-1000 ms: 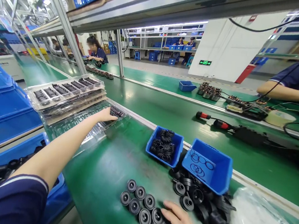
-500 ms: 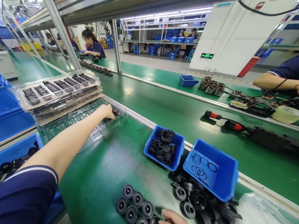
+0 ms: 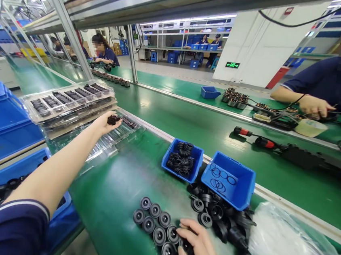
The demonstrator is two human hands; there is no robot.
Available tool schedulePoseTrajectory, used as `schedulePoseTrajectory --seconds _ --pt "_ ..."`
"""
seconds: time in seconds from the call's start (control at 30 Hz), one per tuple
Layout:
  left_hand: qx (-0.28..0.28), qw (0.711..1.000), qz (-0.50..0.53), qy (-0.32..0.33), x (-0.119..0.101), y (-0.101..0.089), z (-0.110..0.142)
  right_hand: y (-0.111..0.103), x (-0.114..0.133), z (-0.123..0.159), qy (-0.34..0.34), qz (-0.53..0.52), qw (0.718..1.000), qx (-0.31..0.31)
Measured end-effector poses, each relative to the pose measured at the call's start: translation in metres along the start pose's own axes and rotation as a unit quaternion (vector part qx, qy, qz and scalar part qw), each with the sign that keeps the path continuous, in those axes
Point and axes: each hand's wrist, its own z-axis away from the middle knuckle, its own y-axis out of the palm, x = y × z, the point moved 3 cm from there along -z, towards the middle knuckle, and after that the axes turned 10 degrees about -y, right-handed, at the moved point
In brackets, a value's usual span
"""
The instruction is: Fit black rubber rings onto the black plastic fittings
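Note:
My left hand is raised just above a clear plastic blister tray, pinching a small black ribbed part. More of these parts sit in the tray's pockets. At the bottom, my right hand closes around a black rubber bush among rows of similar round bushes. Its fingers hide part of that bush. To the right lies a loose heap of black moulded parts.
Small blue bins hold black ribbed parts and black O-rings. Stacked blister trays and large blue crates stand left. A plastic bag lies right. A co-worker's hand works across the green bench.
My left hand has lifted from the tray with a small black part. My right hand has closed around a bush. The view has shifted slightly, and the co-worker has leaned further into view.

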Motion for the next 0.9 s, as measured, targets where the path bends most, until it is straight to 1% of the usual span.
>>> schedulePoseTrajectory --seconds 0.1,0.2,0.3,0.4,0.53,0.6,0.67,0.8,0.83,0.87,0.9 --pt "0.089 0.989 0.116 -0.007 0.001 -0.001 0.042 -0.001 0.004 -0.001 0.002 0.002 1.0 -0.012" --pt "0.179 0.965 0.191 -0.019 0.009 0.003 0.095 -0.001 0.005 -0.001 -0.003 0.001 1.0 -0.025" --pt "0.255 0.94 0.225 -0.039 0.02 0.014 0.151 -0.001 0.006 -0.001 -0.006 -0.005 0.999 -0.034" --pt "0.316 0.915 0.241 -0.07 0.034 0.028 0.204 -0.001 0.007 -0.001 -0.008 -0.014 0.999 -0.042" --pt "0.407 0.856 0.276 -0.161 0.056 0.049 0.265 -0.004 0.011 -0.001 -0.023 -0.017 0.998 -0.063" --pt "0.438 0.832 0.281 -0.193 0.066 0.059 0.289 -0.005 0.013 -0.001 -0.032 -0.02 0.997 -0.072" --pt "0.457 0.813 0.286 -0.22 0.075 0.067 0.31 -0.008 0.016 -0.001 -0.037 -0.025 0.996 -0.081" --pt "0.489 0.788 0.274 -0.257 0.086 0.08 0.339 -0.013 0.019 -0.003 -0.05 -0.032 0.993 -0.105" --pt "0.494 0.788 0.266 -0.254 0.087 0.082 0.345 -0.014 0.02 -0.004 -0.053 -0.032 0.992 -0.112" --pt "0.493 0.796 0.255 -0.24 0.089 0.085 0.35 -0.015 0.02 -0.004 -0.054 -0.032 0.991 -0.118" --pt "0.488 0.813 0.236 -0.213 0.091 0.086 0.354 -0.016 0.02 -0.005 -0.054 -0.031 0.99 -0.123"
